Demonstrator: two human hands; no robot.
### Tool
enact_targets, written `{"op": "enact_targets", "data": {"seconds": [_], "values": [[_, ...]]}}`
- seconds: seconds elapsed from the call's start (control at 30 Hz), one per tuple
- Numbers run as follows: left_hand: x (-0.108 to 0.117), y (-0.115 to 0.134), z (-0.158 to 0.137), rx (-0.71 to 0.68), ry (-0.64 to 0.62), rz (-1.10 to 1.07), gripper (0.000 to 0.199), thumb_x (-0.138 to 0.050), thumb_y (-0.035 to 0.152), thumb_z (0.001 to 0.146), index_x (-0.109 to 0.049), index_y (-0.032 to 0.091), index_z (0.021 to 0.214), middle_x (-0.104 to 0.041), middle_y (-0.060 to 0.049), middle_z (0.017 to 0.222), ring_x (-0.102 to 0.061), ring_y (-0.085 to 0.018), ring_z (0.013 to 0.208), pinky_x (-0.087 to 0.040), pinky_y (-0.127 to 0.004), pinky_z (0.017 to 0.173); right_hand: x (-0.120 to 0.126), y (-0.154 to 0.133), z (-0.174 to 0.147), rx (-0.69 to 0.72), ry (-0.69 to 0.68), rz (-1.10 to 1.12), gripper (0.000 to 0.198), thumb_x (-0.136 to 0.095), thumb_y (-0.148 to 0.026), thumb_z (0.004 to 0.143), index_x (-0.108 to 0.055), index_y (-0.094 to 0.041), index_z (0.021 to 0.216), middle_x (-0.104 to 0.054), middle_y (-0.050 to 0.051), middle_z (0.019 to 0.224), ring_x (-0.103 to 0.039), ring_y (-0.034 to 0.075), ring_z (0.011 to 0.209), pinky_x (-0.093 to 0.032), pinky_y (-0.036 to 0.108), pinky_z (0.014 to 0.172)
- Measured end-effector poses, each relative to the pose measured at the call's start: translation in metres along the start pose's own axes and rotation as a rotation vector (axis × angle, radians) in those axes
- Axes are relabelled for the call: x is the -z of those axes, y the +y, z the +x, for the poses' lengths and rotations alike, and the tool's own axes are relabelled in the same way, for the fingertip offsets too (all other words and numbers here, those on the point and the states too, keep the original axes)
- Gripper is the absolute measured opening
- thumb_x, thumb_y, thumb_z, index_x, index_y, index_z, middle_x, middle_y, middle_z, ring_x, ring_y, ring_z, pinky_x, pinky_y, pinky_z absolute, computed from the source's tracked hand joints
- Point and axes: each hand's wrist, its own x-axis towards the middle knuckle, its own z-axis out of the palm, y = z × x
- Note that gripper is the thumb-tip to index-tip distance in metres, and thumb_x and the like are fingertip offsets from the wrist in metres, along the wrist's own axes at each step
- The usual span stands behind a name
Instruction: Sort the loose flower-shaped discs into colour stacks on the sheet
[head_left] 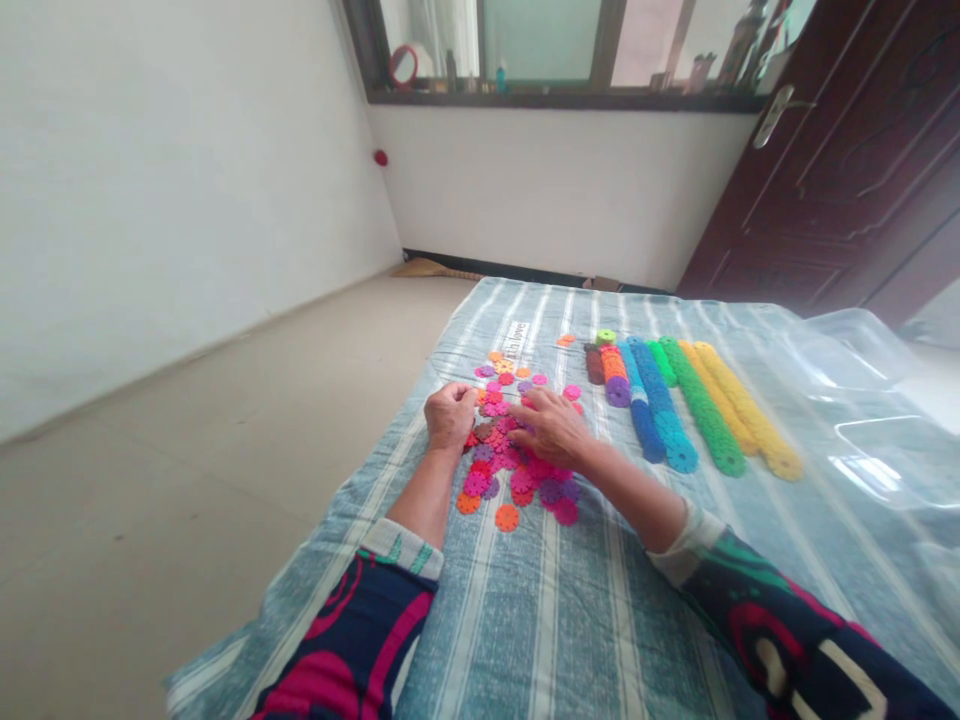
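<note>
A loose pile of notched plastic discs, mostly pink with some red, purple, orange and brown ones, lies on a striped cloth. At the pile's left edge, my left hand has its fingers drawn together. Whatever they may pinch is too small to make out. My right hand reaches over the pile from the right, fingers apart and touching the discs. An orange disc lies at the near edge of the pile. To the right are rows of discs sorted by colour, including a green row and a yellow row.
Clear plastic containers stand on the right side of the cloth. A few orange discs lie beyond the pile. Past the cloth's left edge is the tiled floor. A dark red door is at the back right.
</note>
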Motion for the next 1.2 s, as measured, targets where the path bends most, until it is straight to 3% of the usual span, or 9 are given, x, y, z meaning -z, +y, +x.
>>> {"op": "enact_targets", "data": {"seconds": [0.23,0.53,0.8,1.07,1.2], "values": [[0.001,-0.001,0.000,-0.011,-0.015,-0.006,0.019,-0.056,0.032,0.069,-0.068,0.018,0.071,-0.065,0.001,0.057,-0.058,-0.014,0.052,-0.045,-0.023,0.055,-0.004,-0.015,-0.031,0.129,0.012,0.027,0.042,-0.054,-0.051,0.094,-0.059,-0.029,0.131,-0.046,0.012,0.143,-0.042,0.029,0.127,-0.036,0.046,0.102],[0.001,-0.004,0.003,-0.016,-0.019,0.024,0.020,-0.056,0.032,0.070,-0.070,0.018,0.073,-0.068,-0.001,0.063,-0.063,-0.016,0.061,-0.047,-0.023,0.057,0.006,-0.018,-0.054,0.142,0.006,0.028,0.032,-0.049,-0.046,0.098,-0.068,-0.027,0.115,-0.059,0.009,0.108,-0.052,0.023,0.097,-0.036,0.039,0.088],[0.001,-0.004,0.003,-0.023,-0.017,0.056,0.019,-0.057,0.033,0.070,-0.070,0.019,0.072,-0.069,-0.001,0.063,-0.063,-0.016,0.063,-0.048,-0.023,0.059,0.009,-0.023,-0.060,0.206,0.013,0.098,0.024,-0.053,-0.040,0.097,-0.070,-0.022,0.094,-0.059,0.007,0.104,-0.051,0.019,0.093,-0.034,0.036,0.088],[0.001,-0.002,0.001,-0.030,-0.022,0.063,0.020,-0.056,0.033,0.071,-0.070,0.018,0.072,-0.066,-0.001,0.059,-0.060,-0.015,0.056,-0.046,-0.023,0.056,0.005,-0.035,-0.052,0.217,0.043,0.133,0.026,-0.058,-0.045,0.094,-0.065,-0.023,0.107,-0.059,0.009,0.124,-0.051,0.025,0.114,-0.033,0.043,0.098],[0.001,0.000,0.000,-0.023,-0.021,0.060,0.020,-0.056,0.033,0.071,-0.070,0.018,0.073,-0.065,0.000,0.057,-0.057,-0.014,0.052,-0.045,-0.023,0.055,0.000,-0.044,-0.050,0.263,0.028,0.121,0.032,-0.060,-0.046,0.093,-0.062,-0.021,0.112,-0.060,0.010,0.123,-0.048,0.027,0.120,-0.034,0.045,0.100]]}}
